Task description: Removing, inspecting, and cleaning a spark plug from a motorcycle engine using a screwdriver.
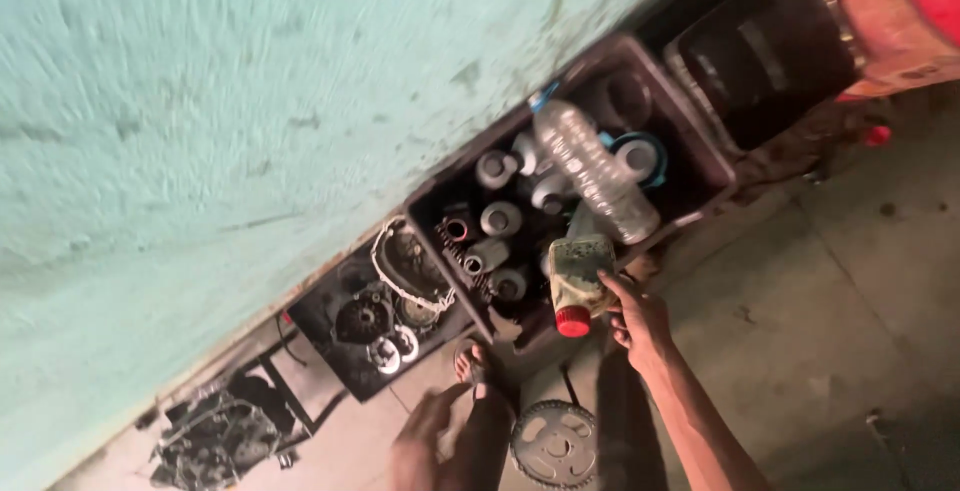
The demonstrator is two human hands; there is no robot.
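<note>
the right hand (632, 319) grips a pale oil bottle with a red cap (578, 281) by its side, tipped cap-down at the rim of the dark crate (700, 141) – packed with parts and a clear bottle (595, 171), little room inside. the left hand (425, 441) hangs low, grip unclear – bare floor (800, 331) beyond the right hand.

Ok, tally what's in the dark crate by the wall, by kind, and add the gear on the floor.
Clear plastic bottle: 1
Pale oil bottle with red cap, gripped by the right hand: 1
Grey cylindrical parts: about 7; blur keeps this rough
Toothed gear on the floor: 1
Total: about 10
</note>
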